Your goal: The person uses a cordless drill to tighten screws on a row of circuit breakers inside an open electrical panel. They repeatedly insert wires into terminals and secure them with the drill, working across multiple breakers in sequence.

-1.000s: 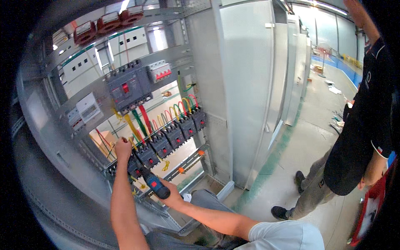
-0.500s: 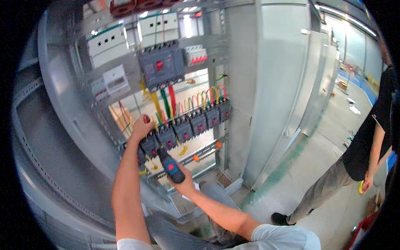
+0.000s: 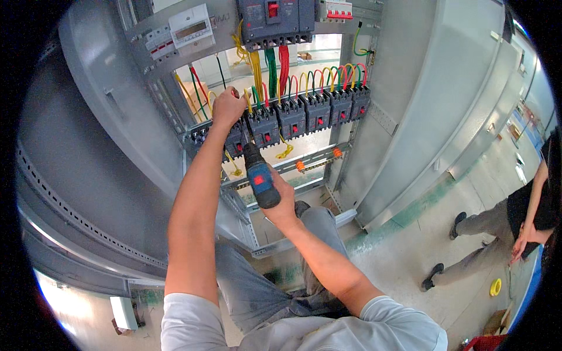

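Observation:
My right hand [image 3: 282, 202] is wrapped round a blue and black cordless drill [image 3: 261, 180] with a red patch. The drill's bit points up at the row of dark moulded-case circuit breakers [image 3: 291, 120], near one towards the left end; whether it touches a screw I cannot tell. My left hand [image 3: 229, 109] is closed at the upper edge of the same row, beside a yellow wire. Something small, dark and reddish shows at its fingertips, too small to name. Yellow, green and red wires [image 3: 272, 73] run down from a larger breaker [image 3: 275, 22] above.
Grey cabinet walls [image 3: 404, 99] enclose the row on both sides. Below it runs a metal rail with orange insulators [image 3: 300, 166]. A meter [image 3: 192, 26] sits at upper left. At right a person in dark clothes [image 3: 530, 205] stands near a yellow tape roll [image 3: 496, 287] on the floor.
The view has tilted down, so the breakers appear higher. Both my hands stay at the row with the drill still held. The yellow roll has left the other person's hand for the floor.

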`<control>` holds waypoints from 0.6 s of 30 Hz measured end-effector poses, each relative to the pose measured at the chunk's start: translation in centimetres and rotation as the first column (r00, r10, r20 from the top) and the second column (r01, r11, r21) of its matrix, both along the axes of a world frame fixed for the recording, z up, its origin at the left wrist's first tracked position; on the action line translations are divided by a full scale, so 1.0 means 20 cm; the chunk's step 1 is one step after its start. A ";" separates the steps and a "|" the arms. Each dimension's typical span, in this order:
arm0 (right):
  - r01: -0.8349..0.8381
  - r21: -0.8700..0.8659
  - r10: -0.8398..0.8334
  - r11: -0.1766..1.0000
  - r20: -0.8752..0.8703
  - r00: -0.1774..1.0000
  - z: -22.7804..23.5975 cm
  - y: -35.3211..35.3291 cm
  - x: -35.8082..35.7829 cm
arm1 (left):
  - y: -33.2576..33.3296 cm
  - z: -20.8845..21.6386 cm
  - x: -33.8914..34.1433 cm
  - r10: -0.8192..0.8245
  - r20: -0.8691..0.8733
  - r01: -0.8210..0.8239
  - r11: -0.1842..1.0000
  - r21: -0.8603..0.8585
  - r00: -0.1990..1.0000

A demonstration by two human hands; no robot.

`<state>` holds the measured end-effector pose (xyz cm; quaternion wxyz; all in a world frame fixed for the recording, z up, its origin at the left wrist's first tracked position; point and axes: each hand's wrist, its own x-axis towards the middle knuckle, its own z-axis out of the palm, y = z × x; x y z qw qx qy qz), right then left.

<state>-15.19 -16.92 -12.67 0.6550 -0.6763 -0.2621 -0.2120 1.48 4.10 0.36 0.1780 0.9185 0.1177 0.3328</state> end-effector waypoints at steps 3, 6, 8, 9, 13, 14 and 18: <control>-0.046 0.021 0.047 0.999 -0.028 0.999 -0.01 0.00 -0.01 | 0.01 -0.01 -0.01 0.011 -0.011 -0.011 1.000 -0.002 1.000; -0.064 0.054 0.067 0.996 -0.042 0.997 -0.02 0.01 0.00 | -0.01 0.01 -0.01 0.002 -0.014 -0.003 1.000 -0.016 1.000; -0.063 0.049 0.065 0.997 -0.053 0.996 -0.03 0.00 0.01 | -0.03 0.01 -0.01 -0.010 -0.014 0.009 0.999 -0.034 1.000; -0.073 0.046 0.076 0.996 -0.065 0.995 -0.02 0.00 0.01 | -0.02 0.01 -0.02 -0.012 -0.014 0.011 0.999 -0.042 1.000; -0.055 0.037 0.055 0.998 0.017 0.998 -0.03 0.01 0.02 | 0.02 0.00 -0.01 -0.079 0.047 0.082 0.993 -0.080 0.996; -0.067 0.043 0.067 0.997 0.008 0.998 -0.04 0.01 0.03 | 0.04 -0.01 -0.01 -0.115 0.102 0.122 0.990 -0.066 0.988; -0.080 0.077 0.083 0.994 -0.045 0.996 -0.05 -0.01 0.00 | 0.16 0.02 -0.02 -0.399 0.041 0.371 0.803 -0.466 0.916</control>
